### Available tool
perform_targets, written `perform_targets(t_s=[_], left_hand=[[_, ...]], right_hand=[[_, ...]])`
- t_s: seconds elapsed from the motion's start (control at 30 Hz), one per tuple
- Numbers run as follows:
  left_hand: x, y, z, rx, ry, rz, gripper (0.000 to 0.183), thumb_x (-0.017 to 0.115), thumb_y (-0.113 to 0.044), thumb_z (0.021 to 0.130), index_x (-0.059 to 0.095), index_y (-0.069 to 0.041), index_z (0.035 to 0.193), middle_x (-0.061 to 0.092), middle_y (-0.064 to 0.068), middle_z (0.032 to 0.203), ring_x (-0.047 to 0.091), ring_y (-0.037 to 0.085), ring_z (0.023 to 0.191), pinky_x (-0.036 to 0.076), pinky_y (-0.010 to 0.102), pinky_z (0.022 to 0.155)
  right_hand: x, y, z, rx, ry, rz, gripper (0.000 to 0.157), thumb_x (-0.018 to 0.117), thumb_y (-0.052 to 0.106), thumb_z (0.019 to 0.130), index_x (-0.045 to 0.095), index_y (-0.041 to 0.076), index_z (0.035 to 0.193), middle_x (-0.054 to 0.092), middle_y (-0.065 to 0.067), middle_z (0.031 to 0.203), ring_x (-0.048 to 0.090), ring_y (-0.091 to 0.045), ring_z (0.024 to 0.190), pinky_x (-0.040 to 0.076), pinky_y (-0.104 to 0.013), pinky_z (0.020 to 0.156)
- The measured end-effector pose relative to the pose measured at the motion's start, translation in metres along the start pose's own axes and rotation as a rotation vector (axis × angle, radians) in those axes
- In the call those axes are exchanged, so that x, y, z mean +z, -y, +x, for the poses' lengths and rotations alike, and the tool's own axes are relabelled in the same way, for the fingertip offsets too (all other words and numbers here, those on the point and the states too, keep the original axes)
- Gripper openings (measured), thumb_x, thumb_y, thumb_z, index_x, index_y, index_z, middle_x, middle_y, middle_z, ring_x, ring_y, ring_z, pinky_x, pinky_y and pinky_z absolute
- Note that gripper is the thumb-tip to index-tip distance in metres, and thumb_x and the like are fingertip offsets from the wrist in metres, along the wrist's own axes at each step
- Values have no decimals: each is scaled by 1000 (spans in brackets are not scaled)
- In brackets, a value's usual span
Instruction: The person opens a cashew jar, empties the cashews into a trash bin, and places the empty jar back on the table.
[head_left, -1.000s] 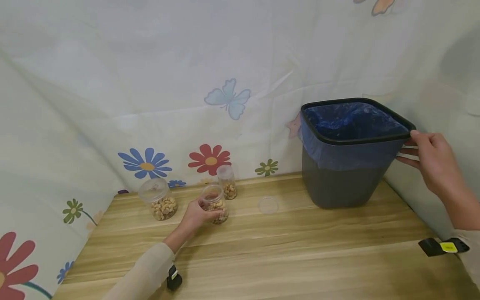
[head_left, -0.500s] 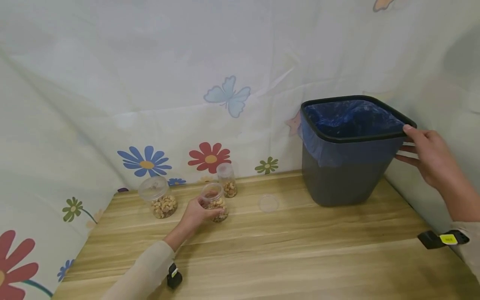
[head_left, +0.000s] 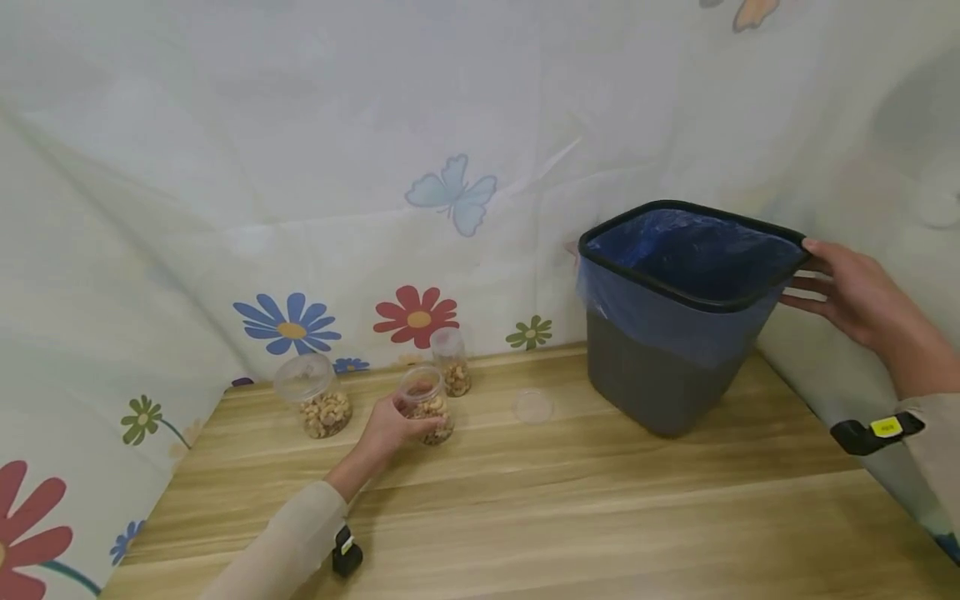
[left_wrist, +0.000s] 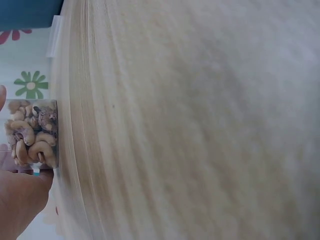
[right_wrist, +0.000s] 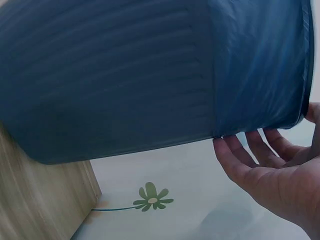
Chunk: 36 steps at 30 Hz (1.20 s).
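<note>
My left hand point(head_left: 390, 429) grips a clear jar point(head_left: 431, 408) that stands upright on the table. In the left wrist view, cashews point(left_wrist: 32, 132) show through its wall. At the right, my right hand point(head_left: 862, 292) holds the dark grey trash can point(head_left: 648, 371) by its rim. The thumb lies on the black rim, and the fingers reach beneath it against the outer wall. A blue bag point(head_left: 637, 242) lines the can and hangs folded over the outside. One corner of the can faces the front.
A wider clear jar of nuts point(head_left: 324, 412) stands at the left, and a slim clear jar point(head_left: 453, 371) stands behind the held one. A round clear lid point(head_left: 533, 406) lies flat between jars and can. Printed cloth walls point(head_left: 487, 275) border the table point(head_left: 525, 500).
The trash can has turned, swinging a corner toward the front and shifting slightly left. My right hand has moved a little with its rim. My left hand and the jar have stayed put.
</note>
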<state>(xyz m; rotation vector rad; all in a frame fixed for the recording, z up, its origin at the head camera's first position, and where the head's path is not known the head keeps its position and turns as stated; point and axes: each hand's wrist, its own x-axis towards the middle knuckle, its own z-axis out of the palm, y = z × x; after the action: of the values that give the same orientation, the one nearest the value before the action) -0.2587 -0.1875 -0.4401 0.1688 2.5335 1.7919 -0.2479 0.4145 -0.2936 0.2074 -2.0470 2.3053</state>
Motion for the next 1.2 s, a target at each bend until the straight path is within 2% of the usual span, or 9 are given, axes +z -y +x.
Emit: perform_targets(t_s=[0.1, 0.23, 0.33, 0.43, 0.53, 0.6, 0.7, 0.9, 1.2], left_hand=[[-1, 3, 0, 0, 5, -4, 50, 89, -9, 78, 68, -1, 124, 62, 10, 140, 53, 28, 135, 44, 40, 108], [-3, 6, -1, -10, 8, 3, 56, 88, -10, 79, 67, -5, 130, 61, 10, 140, 53, 29, 135, 43, 42, 109], [-3, 5, -2, -5, 5, 14, 54, 88, -10, 79, 68, -4, 128, 61, 10, 141, 53, 28, 135, 44, 43, 108], [-4, 4, -2, 7, 0, 29, 44, 88, -10, 79, 70, 1, 117, 62, 9, 140, 53, 27, 134, 45, 40, 107], [-5, 13, 5, 23, -5, 29, 35, 90, -13, 78, 69, 5, 99, 62, 8, 140, 53, 27, 134, 45, 40, 107], [-5, 23, 10, 17, -4, 30, 36, 92, -17, 76, 66, 4, 90, 64, 4, 138, 53, 25, 134, 45, 39, 107], [-3, 32, 14, 12, 4, 35, 42, 94, -25, 72, 70, -3, 99, 66, 1, 132, 58, 23, 128, 49, 35, 101], [-1, -12, 3, 21, 42, 15, 63, 93, -30, 74, 66, -19, 130, 65, 7, 123, 60, 23, 109, 53, 36, 86], [6, -81, 2, 124, 147, -85, 69, 87, -23, 83, 54, -28, 143, 51, 2, 145, 44, 28, 140, 52, 49, 97]], right_hand=[[3, 2, 6, 25, 1, -27, 26, 49, 35, 108, 67, 17, 113, 66, 6, 104, 68, -9, 93, 59, -26, 75], [16, 7, 5, 36, -88, -239, 39, 44, 45, 107, 57, 12, 121, 58, 3, 112, 66, -2, 86, 58, -24, 74], [28, 9, -6, 40, -160, -442, 68, 35, 51, 106, 35, -4, 146, 41, -17, 129, 58, 6, 83, 58, -21, 73], [38, 7, -18, 40, -145, -520, 84, 29, 51, 107, 13, -19, 151, 32, -24, 133, 53, 9, 86, 57, -19, 75], [46, 5, -22, 15, -69, -475, 64, 33, 47, 109, 37, -3, 148, 51, -5, 126, 58, 6, 93, 56, -19, 77], [49, 4, -22, -3, -41, -434, 46, 38, 45, 108, 54, 10, 133, 57, 11, 113, 62, 4, 94, 57, -19, 78], [49, 4, -21, -12, -27, -322, 30, 44, 40, 108, 67, 21, 106, 61, 13, 104, 66, -2, 92, 58, -22, 76], [43, 4, -21, 0, -43, -173, 34, 48, 35, 108, 74, 21, 92, 62, 8, 99, 68, -7, 87, 59, -23, 72], [44, 4, -16, 24, -37, -144, 34, 48, 37, 107, 75, 22, 92, 64, 9, 98, 68, -7, 88, 58, -24, 72]])
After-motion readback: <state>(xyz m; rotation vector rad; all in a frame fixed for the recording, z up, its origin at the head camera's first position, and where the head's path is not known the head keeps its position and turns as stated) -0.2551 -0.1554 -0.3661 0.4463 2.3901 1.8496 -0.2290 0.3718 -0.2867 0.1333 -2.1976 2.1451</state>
